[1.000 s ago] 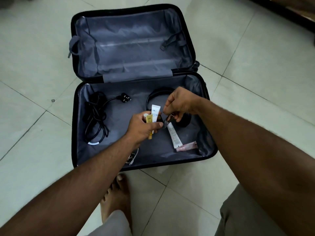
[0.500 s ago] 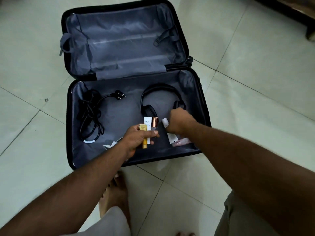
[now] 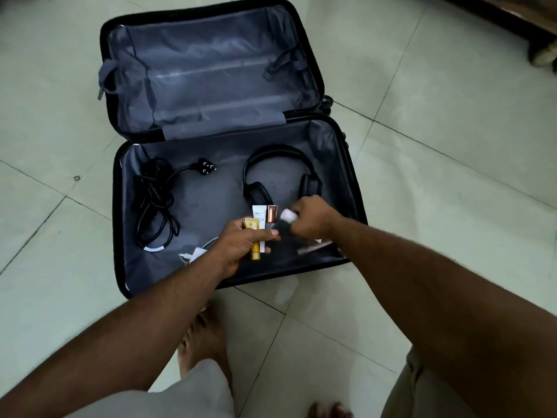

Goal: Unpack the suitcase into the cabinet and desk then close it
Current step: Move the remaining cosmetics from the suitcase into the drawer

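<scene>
A black suitcase (image 3: pixel 119 206) with grey lining lies open on the tiled floor. My left hand (image 3: pixel 241 245) grips a small bundle of cosmetic tubes (image 3: pixel 259 220): one yellow, one white, one with a copper cap. My right hand (image 3: pixel 312 218) holds a white tube (image 3: pixel 287 215), blurred, just right of that bundle. Under my right wrist a pinkish tube (image 3: pixel 313 247) lies on the lining. Black headphones (image 3: pixel 280 170) rest behind my hands. A coiled black power cable (image 3: pixel 156 200) fills the left side, and a white cable (image 3: pixel 196 251) lies by my left wrist.
The suitcase lid (image 3: pixel 211 73) lies flat at the far side, with only its straps inside. Dark furniture with a caster wheel (image 3: pixel 544 55) stands at the top right. My bare feet (image 3: pixel 205 342) are just in front of the suitcase's near edge.
My right hand went down to the white tube on the lining, took hold of it and lifted it beside my left hand's bundle. A copper-capped tube joined the bundle.
</scene>
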